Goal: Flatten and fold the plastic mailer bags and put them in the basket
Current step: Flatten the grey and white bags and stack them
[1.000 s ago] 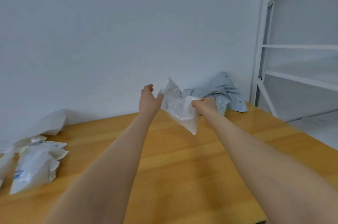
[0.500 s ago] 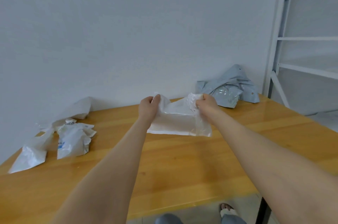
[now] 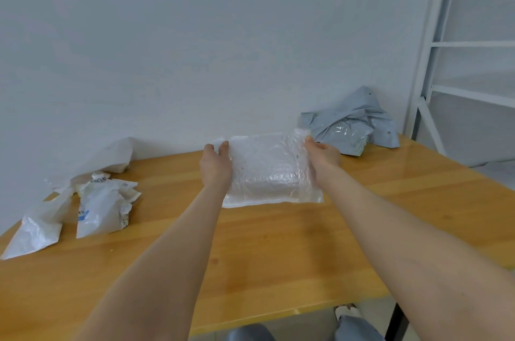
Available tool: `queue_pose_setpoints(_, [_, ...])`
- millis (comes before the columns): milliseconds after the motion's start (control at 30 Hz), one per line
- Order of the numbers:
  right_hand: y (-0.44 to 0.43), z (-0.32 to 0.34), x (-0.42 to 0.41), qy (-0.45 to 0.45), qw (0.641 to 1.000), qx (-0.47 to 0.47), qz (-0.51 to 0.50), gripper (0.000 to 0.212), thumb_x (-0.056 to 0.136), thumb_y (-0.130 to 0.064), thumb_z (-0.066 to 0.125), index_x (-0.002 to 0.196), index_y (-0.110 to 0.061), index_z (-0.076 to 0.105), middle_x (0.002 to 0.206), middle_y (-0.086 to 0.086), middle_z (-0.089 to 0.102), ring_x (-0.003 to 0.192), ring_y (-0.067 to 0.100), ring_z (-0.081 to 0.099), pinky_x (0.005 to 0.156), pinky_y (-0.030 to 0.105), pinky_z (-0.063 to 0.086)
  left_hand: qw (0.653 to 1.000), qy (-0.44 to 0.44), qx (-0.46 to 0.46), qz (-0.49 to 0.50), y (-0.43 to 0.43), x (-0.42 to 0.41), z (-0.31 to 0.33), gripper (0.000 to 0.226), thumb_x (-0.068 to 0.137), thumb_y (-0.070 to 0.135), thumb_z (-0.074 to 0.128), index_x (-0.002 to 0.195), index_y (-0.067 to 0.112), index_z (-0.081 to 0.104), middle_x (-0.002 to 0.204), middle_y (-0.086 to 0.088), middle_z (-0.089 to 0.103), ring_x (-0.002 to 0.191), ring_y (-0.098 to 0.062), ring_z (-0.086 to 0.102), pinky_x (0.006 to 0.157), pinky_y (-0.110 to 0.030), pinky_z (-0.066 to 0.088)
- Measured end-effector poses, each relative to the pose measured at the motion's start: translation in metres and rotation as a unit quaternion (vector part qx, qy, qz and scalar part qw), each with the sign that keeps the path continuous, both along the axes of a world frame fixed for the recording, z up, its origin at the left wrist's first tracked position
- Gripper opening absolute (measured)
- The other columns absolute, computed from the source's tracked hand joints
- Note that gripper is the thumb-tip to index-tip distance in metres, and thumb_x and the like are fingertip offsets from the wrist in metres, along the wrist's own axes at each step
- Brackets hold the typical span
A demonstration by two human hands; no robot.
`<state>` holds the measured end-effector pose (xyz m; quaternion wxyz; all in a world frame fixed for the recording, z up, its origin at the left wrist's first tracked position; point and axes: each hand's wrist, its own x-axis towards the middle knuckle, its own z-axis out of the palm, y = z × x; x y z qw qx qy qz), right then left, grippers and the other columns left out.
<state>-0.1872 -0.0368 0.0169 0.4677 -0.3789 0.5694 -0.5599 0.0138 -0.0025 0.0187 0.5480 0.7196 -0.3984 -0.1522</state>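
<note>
A translucent white bubble mailer bag (image 3: 267,170) is stretched out between my two hands at the far middle of the wooden table (image 3: 278,251), its near edge resting on the wood. My left hand (image 3: 216,166) pinches its left edge near the top corner. My right hand (image 3: 323,158) pinches its right edge near the top corner. Crumpled white mailer bags (image 3: 97,201) lie at the table's left. A heap of grey mailer bags (image 3: 351,126) sits at the back right against the wall. No basket is in view.
A white metal shelving rack (image 3: 434,62) stands right of the table. The white wall runs along the table's far edge. My knees and a foot (image 3: 344,311) show below the table's front edge.
Both hands have spread apart and pulled the crumpled bag out into a flat sheet, and lowered it toward the table. The view has tilted downward and shifted left.
</note>
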Motion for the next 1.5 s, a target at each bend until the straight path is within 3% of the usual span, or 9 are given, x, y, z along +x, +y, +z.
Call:
queue_pose_setpoints(167, [-0.002, -0.015, -0.01, 0.065, 0.986, 0.059, 0.143, 0.026, 0.086, -0.033, 0.071, 0.095, -0.013, 0.058, 0.094, 0.005, 0.065, 0.09, 0.023, 0.063, 0.088, 0.038, 0.053, 1.0, 0.022, 0.009, 0.011, -0.004, 0.01, -0.004, 0.047, 0.098, 0.045, 0.042, 0.124, 0.006, 0.046, 0.111, -0.007, 0.056, 0.09, -0.025, 0.051, 0.075, -0.034, 0.042])
queue_pose_setpoints(300, [-0.014, -0.03, -0.008, 0.125, 0.989, 0.028, 0.067, 0.019, 0.09, -0.03, 0.061, 0.081, -0.016, 0.052, 0.084, 0.006, 0.056, 0.073, 0.02, 0.05, 0.069, 0.03, 0.042, 0.995, 0.054, 0.048, -0.071, -0.003, 0.008, -0.012, 0.071, 0.091, 0.057, 0.048, 0.144, 0.012, 0.032, 0.138, -0.008, 0.048, 0.123, -0.031, 0.049, 0.097, -0.041, 0.042])
queue_pose_setpoints(367, [-0.016, -0.031, -0.008, 0.153, 0.987, 0.028, 0.051, 0.02, 0.094, -0.031, 0.055, 0.105, -0.016, 0.06, 0.101, 0.007, 0.061, 0.083, 0.021, 0.053, 0.074, 0.031, 0.044, 0.989, 0.039, 0.08, -0.117, -0.002, 0.007, -0.02, 0.084, 0.089, 0.048, 0.058, 0.152, 0.015, 0.014, 0.153, -0.008, 0.031, 0.135, -0.032, 0.037, 0.105, -0.044, 0.039])
queue_pose_setpoints(467, [-0.015, -0.032, -0.006, 0.205, 0.978, 0.015, 0.045, 0.05, 0.095, -0.03, 0.051, 0.143, -0.02, 0.04, 0.14, 0.005, 0.048, 0.121, 0.027, 0.051, 0.099, 0.036, 0.044, 0.985, -0.047, 0.111, -0.123, 0.001, 0.004, -0.033, 0.083, 0.091, 0.033, 0.062, 0.154, 0.019, 0.009, 0.151, -0.011, 0.034, 0.127, -0.033, 0.047, 0.097, -0.042, 0.046])
queue_pose_setpoints(667, [-0.015, -0.04, 0.007, 0.406, 0.906, 0.022, 0.119, 0.053, 0.097, -0.038, 0.048, 0.146, -0.022, 0.036, 0.149, 0.009, 0.031, 0.132, 0.029, 0.039, 0.102, 0.038, 0.038, 0.965, -0.099, 0.212, -0.115, -0.003, -0.007, -0.052, 0.059, 0.101, 0.037, 0.04, 0.151, 0.013, 0.021, 0.155, -0.017, 0.01, 0.135, -0.036, 0.034, 0.104, -0.04, 0.034])
queue_pose_setpoints(767, [-0.015, -0.043, 0.011, 0.519, 0.845, 0.035, 0.125, 0.052, 0.099, -0.046, 0.041, 0.143, -0.019, 0.04, 0.149, 0.008, 0.03, 0.135, 0.03, 0.032, 0.105, 0.04, 0.033, 0.939, -0.248, 0.213, -0.109, -0.007, -0.009, -0.055, 0.051, 0.103, 0.038, 0.029, 0.148, 0.016, 0.03, 0.159, -0.013, 0.002, 0.146, -0.031, 0.01, 0.116, -0.045, 0.016])
queue_pose_setpoints(1033, [-0.023, -0.048, 0.03, 0.645, 0.726, -0.062, 0.23, 0.048, 0.103, -0.039, 0.018, 0.149, -0.031, 0.028, 0.161, -0.001, 0.012, 0.148, 0.029, 0.003, 0.117, 0.043, 0.016, 0.859, -0.394, 0.254, -0.207, -0.017, -0.036, -0.054, 0.05, 0.101, 0.044, 0.011, 0.151, 0.039, 0.016, 0.161, 0.004, 0.003, 0.148, -0.024, -0.003, 0.116, -0.056, -0.002])
queue_pose_setpoints(1300, [-0.025, -0.053, 0.027, 0.688, 0.689, -0.024, 0.225, 0.047, 0.1, -0.044, 0.021, 0.14, -0.031, 0.041, 0.146, 0.006, 0.034, 0.131, 0.028, 0.035, 0.103, 0.042, 0.031, 0.831, -0.362, 0.328, -0.265, -0.026, -0.038, -0.078, 0.051, 0.101, 0.048, 0.007, 0.151, 0.04, 0.002, 0.161, 0.007, -0.002, 0.148, -0.024, -0.003, 0.115, -0.058, -0.001])
queue_pose_setpoints(1500, [-0.037, -0.048, 0.028, 0.702, 0.666, -0.066, 0.242, 0.051, 0.102, -0.044, 0.023, 0.152, -0.032, 0.02, 0.162, -0.001, 0.003, 0.148, 0.027, -0.006, 0.12, 0.044, 0.008, 0.803, -0.404, 0.322, -0.297, -0.034, -0.034, -0.085, 0.05, 0.101, 0.048, 0.007, 0.15, 0.042, -0.001, 0.161, 0.007, -0.003, 0.148, -0.023, -0.004, 0.114, -0.061, -0.002])
